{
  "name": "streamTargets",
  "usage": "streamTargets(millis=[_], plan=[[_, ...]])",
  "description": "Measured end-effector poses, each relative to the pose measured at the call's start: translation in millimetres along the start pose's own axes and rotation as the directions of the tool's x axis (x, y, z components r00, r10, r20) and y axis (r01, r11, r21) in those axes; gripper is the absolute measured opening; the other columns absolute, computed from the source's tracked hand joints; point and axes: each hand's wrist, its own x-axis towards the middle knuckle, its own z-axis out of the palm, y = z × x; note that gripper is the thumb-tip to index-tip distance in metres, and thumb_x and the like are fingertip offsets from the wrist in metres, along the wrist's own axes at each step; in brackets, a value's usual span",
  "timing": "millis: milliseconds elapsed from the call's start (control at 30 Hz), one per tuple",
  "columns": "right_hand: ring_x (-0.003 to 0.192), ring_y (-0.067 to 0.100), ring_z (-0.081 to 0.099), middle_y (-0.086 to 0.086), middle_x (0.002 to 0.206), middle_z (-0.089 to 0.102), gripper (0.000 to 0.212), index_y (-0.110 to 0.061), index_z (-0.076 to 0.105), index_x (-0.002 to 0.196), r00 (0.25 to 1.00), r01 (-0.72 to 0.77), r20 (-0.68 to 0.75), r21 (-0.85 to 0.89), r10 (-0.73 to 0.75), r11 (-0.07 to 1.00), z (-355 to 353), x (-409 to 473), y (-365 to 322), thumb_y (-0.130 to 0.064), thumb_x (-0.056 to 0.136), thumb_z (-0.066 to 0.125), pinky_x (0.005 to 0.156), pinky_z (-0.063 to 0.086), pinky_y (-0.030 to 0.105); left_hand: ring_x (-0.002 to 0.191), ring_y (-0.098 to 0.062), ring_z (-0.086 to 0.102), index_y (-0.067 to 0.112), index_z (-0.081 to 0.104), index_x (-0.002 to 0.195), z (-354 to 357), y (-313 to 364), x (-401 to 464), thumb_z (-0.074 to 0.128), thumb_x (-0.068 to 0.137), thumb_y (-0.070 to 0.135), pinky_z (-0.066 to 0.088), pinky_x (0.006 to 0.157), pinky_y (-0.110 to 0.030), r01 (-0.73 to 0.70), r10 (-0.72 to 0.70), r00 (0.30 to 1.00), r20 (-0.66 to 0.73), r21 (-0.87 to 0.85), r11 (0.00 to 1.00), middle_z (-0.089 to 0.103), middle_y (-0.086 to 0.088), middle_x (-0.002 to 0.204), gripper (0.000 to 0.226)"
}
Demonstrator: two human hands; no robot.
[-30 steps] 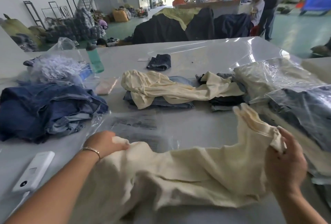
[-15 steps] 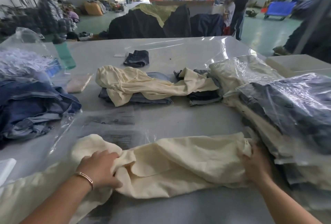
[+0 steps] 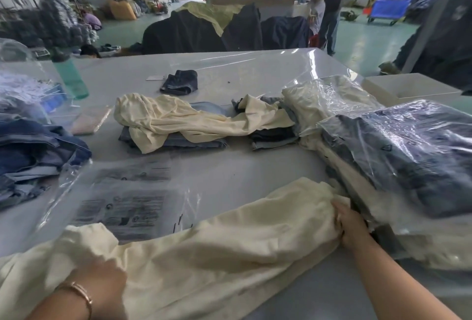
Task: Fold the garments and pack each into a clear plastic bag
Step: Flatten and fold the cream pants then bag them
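Observation:
A cream garment [image 3: 219,248] lies stretched across the near part of the grey table [image 3: 250,171]. My left hand [image 3: 102,284] grips its left portion near the bottom edge, fingers curled into the cloth. My right hand [image 3: 350,225] holds the garment's right end, beside the bagged stack. An empty clear plastic bag [image 3: 122,199] with black print lies flat just beyond the garment, partly under it.
Bagged garments [image 3: 398,146] pile up at the right. Another cream garment [image 3: 184,120] drapes over folded jeans [image 3: 178,140] in the middle. Loose denim [image 3: 33,151] sits at the left, a green bottle [image 3: 71,77] behind it. A person [image 3: 330,0] stands far back.
The garment came down from being held up and now lies stretched flat. My left hand slid toward me along the cloth; my right hand stays at the right end.

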Motion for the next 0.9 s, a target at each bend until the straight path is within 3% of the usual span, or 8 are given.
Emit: streamTargets(millis=[133,267,367,433,500,633,767,900], plan=[[0.084,0.022,0.062,0.008,0.086,0.073,0.035,0.002,0.057,0.124,0.98,-0.104,0.187,0.189,0.069,0.976,-21.9,-4.9,11.0,0.001,0.09,0.051,0.072,0.048,0.033,0.098,-0.008,0.051,0.03,0.05,0.08,-55.4,98.0,-5.9,0.051,0.08,0.066,0.038,0.079,-0.024,-0.269,0.085,0.857,-0.509,-0.301,0.915,0.053,0.014,0.092,0.037],[0.097,0.019,0.055,0.011,0.123,0.059,0.047,0.003,0.05,0.132,0.996,0.059,0.056,0.068,-0.063,0.996,-25.6,1.1,25.1,-0.005,0.088,0.065,0.086,0.042,0.032,0.087,-0.006,0.057,0.027,0.059,0.08,-39.1,196.9,4.4,0.065,0.071,0.066,0.045,0.071,-0.019,-0.593,0.309,0.669,-0.676,-0.234,0.771,0.056,0.015,0.087,0.041],[0.091,0.012,0.056,-0.004,0.109,0.06,0.05,-0.008,0.052,0.132,0.985,0.146,0.084,0.039,-0.149,0.988,-25.3,5.8,27.0,-0.019,0.086,0.07,0.081,0.041,0.027,0.106,-0.016,0.057,0.033,0.061,0.11,-31.3,236.9,12.0,0.071,0.061,0.064,0.05,0.08,-0.023,-0.502,0.245,0.703,-0.668,-0.221,0.836,0.054,0.007,0.113,0.059],[0.097,0.014,0.064,-0.004,0.112,0.068,0.046,-0.013,0.058,0.126,0.963,0.083,0.243,0.147,-0.118,0.986,-31.0,8.3,27.1,-0.016,0.081,0.068,0.083,0.047,0.028,0.09,-0.017,0.065,0.031,0.068,0.101,-28.7,244.3,18.5,0.085,0.051,0.044,0.052,0.066,-0.021,-0.514,0.191,0.682,-0.706,-0.278,0.812,0.061,0.005,0.101,0.054],[0.097,0.019,0.069,0.004,0.11,0.072,0.049,-0.012,0.061,0.121,0.936,-0.021,0.345,0.268,-0.075,0.963,-40.4,11.9,32.9,-0.003,0.073,0.058,0.077,0.055,0.031,0.071,-0.02,0.067,0.026,0.073,0.082,-23.9,239.9,25.3,0.087,0.054,0.024,0.05,0.055,-0.025,-0.613,0.109,0.655,-0.748,-0.442,0.656,0.065,0.003,0.083,0.032],[0.079,0.019,0.069,0.001,0.086,0.075,0.049,-0.013,0.061,0.112,0.968,-0.016,0.246,0.225,-0.041,0.974,-49.1,14.6,44.5,0.017,0.079,0.04,0.059,0.057,0.027,0.091,-0.01,0.066,0.046,0.065,0.102,-19.4,226.2,22.2,0.059,0.078,0.037,0.05,0.078,-0.027,-0.676,0.025,0.691,-0.723,-0.633,0.377,0.067,0.009,0.09,0.027],[0.1,0.024,0.066,0.001,0.103,0.073,0.024,-0.018,0.063,0.114,0.968,0.016,0.236,0.294,-0.089,0.956,-45.7,13.3,48.3,-0.008,0.093,0.056,0.089,0.053,0.042,0.109,0.005,0.056,0.064,0.048,0.104,-14.3,233.3,10.5,0.042,0.066,0.066,0.039,0.085,-0.006,-0.626,0.239,0.762,-0.602,-0.59,0.51,0.063,0.021,0.109,0.039],[0.11,0.02,0.063,-0.002,0.111,0.072,0.028,-0.019,0.067,0.114,0.955,0.167,0.221,0.143,-0.196,0.976,-42.9,3.5,44.5,-0.027,0.087,0.065,0.101,0.046,0.04,0.072,-0.006,0.062,0.021,0.066,0.073,-37.7,254.6,6.9,0.055,0.068,0.061,0.041,0.061,-0.013,-0.642,0.189,0.67,-0.718,-0.433,0.633,0.059,0.008,0.078,0.042]])
